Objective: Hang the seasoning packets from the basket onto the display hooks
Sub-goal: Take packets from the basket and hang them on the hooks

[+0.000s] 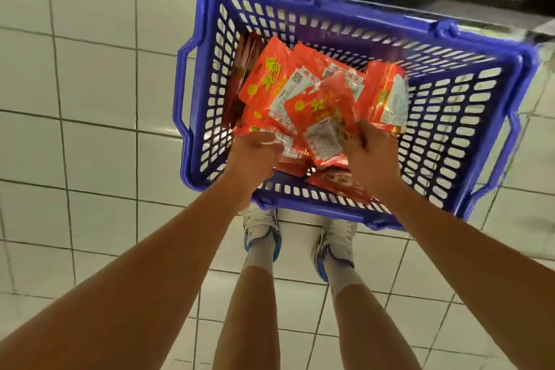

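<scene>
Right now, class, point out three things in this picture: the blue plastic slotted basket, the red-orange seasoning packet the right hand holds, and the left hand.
blue plastic slotted basket (468,105): head view, right slotted wall.
red-orange seasoning packet (322,135): head view, white label panel.
left hand (255,153): head view, back of hand.

Blue basket (468,117) being stood on tiled floor (90,93), red packets (270,84) being heaped inside, one packet (322,129) being gripped by right hand (371,156), others being pinched by left hand (255,153), sneakers (261,231) being seen below.
</scene>
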Available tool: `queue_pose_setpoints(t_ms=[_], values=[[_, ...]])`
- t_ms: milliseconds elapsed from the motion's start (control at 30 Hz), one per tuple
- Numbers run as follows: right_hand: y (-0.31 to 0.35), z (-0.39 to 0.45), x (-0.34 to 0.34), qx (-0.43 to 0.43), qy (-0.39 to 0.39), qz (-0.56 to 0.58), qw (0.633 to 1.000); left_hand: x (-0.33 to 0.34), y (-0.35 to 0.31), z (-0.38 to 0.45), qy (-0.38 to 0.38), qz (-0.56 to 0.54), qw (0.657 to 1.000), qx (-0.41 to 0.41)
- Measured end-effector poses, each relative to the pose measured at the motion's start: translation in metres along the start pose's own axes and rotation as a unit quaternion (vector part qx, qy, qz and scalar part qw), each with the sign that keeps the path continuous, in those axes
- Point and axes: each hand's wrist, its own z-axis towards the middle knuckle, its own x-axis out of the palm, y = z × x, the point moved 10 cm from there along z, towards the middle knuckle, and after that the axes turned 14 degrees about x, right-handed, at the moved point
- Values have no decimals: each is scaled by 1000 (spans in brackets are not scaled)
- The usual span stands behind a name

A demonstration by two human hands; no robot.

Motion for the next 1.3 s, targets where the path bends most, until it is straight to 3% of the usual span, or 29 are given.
queue_pose_setpoints(t_ms=[100,167,233,300,367,467,567,700,800,933,1000,1100,1300], values=[[9,-25,0,90,107,187,972,17,-14,-7,34,-45,998,26],[16,-35,9,126,157,239,950,19,-23,-9,35,-49,997,56],[16,-32,14,145,149,249,946,3,-33,-9,-17,-8,995,100],[10,-11,3,101,36,111,988,-21,-42,-6,-82,38,985,147],[14,8,13,21,-49,-85,995,-38,-45,2,-107,41,977,182],[6,30,70,-10,-25,-246,969,-50,-37,15,-85,42,976,198],[-5,47,99,-6,-40,-311,950,-55,-30,21,-77,9,976,204],[-3,42,60,-4,-44,-186,982,-56,-39,7,-65,-12,979,191],[-3,19,-9,80,-52,8,995,-56,-50,-17,-55,-70,984,157],[22,-42,-75,192,64,295,934,-49,-80,-70,-32,-131,983,126],[61,-80,-112,165,103,345,918,-48,-112,-105,-16,-146,980,132],[148,-153,-183,57,121,343,930,-57,-182,-175,0,-168,969,180],[317,-309,-372,-115,15,331,937,-98,-370,-365,-20,-176,922,344]])
